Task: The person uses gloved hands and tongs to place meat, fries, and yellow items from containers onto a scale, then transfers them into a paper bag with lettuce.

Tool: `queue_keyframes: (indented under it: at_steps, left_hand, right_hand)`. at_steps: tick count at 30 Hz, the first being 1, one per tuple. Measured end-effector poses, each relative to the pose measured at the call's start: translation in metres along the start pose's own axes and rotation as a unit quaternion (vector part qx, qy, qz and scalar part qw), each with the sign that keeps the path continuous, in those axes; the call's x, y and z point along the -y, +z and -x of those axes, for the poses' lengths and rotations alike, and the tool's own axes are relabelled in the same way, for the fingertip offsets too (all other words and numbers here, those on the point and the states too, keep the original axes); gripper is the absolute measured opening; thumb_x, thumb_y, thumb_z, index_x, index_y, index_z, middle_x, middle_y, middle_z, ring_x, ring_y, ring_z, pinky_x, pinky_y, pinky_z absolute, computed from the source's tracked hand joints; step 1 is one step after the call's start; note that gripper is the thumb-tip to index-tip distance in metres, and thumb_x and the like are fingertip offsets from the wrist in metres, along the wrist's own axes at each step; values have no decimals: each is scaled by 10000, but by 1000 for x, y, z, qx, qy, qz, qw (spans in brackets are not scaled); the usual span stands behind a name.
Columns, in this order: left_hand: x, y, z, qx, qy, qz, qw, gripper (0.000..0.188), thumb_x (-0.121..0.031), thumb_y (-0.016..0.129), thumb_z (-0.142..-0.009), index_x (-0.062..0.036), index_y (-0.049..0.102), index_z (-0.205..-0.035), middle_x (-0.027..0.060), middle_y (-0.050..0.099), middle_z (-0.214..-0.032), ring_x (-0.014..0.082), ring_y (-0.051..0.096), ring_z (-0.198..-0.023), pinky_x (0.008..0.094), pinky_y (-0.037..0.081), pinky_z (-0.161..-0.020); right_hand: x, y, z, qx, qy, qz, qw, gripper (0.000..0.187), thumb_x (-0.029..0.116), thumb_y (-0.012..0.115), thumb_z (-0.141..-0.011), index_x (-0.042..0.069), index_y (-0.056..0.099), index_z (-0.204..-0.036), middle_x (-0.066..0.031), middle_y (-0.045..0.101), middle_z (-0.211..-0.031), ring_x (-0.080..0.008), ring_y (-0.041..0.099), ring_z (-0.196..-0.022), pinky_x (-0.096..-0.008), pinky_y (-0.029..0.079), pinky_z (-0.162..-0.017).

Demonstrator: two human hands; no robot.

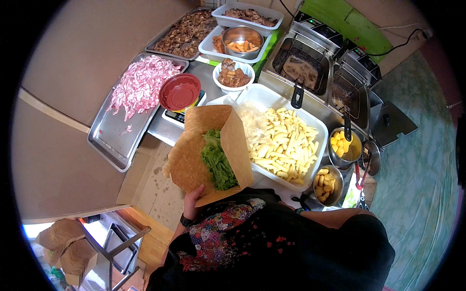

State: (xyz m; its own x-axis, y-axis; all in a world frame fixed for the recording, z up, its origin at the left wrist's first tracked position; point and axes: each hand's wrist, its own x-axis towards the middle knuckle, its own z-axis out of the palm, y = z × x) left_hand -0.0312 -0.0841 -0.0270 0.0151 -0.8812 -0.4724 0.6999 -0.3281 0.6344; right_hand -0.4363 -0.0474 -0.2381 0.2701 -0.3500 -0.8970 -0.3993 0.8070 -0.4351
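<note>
My left hand (194,198) is closed on the near edge of an opened brown cardboard takeaway box (187,155), thumb on its inner side. Green lettuce leaves (217,160) lie inside the box along one wall. The box is held tilted in front of my body, its flaps spread. Beyond it a dark red bowl (180,92) sits on a small kitchen scale (175,118). Just right of the box is a white tub (318,127) of pale raw potato fries (286,145) with a clear plastic bag in it. My right forearm shows at the lower right; the hand itself is hidden.
On the left, a metal tray (108,138) holds shredded pink-white onion or cabbage. Cooked meat fills a tray (187,31) and tubs (250,14) at the back. Deep fryers (301,68) with dark oil stand back right. Metal pots (327,183) of yellow pieces sit right.
</note>
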Motion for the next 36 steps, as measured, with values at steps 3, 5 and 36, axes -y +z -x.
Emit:
queue_keyframes:
  at_steps: [3,5,36]
  left_hand:
    - [-1,-4,0,-7,4,-27,1000,294,-128,515,-817,50,496,-1050,109,576,-969,193,573,-856,289,460,-748]
    - [-1,-10,1,-22,-19,-62,998,280,-147,526,-816,42,520,-1023,97,585,-940,175,576,-834,280,461,-732]
    - [11,-83,-28,-77,499,-480,718,86,-16,517,-774,-24,523,-860,141,550,-767,307,523,-722,389,412,-628]
  right_hand:
    - [5,-3,1,-2,0,5,1000,507,471,386,-839,68,468,-1136,-106,534,-1006,-202,525,-873,-307,410,-788]
    - [15,-5,-2,0,2,15,1000,502,467,387,-840,66,470,-1131,-107,535,-1000,-202,527,-869,-308,412,-784]
    - [377,261,-130,114,-74,645,752,432,406,412,-849,38,504,-1056,-110,552,-911,-212,549,-796,-331,455,-721]
